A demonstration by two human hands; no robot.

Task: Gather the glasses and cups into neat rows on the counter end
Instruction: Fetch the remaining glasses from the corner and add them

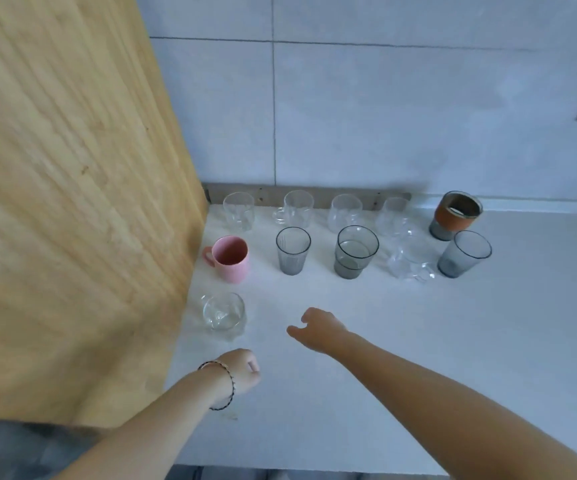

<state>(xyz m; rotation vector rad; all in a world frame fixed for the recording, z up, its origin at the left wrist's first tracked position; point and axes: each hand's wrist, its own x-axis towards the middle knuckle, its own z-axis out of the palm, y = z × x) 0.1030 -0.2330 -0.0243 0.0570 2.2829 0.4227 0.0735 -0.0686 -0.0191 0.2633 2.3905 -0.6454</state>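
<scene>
Beyond the hands, on the counter (384,341), six clear glasses (224,315), one pink mug (229,259), three grey tumblers (293,250) and one orange-banded cup (456,214) are counted. No writing is readable. The left hand (240,370) is curled, the right hand (318,329) half-open; nothing is held.

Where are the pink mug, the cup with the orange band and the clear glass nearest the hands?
pink mug (230,259): head view, outer wall.
cup with the orange band (448,216): head view, orange band.
clear glass (224,315): head view, bowl.
</scene>
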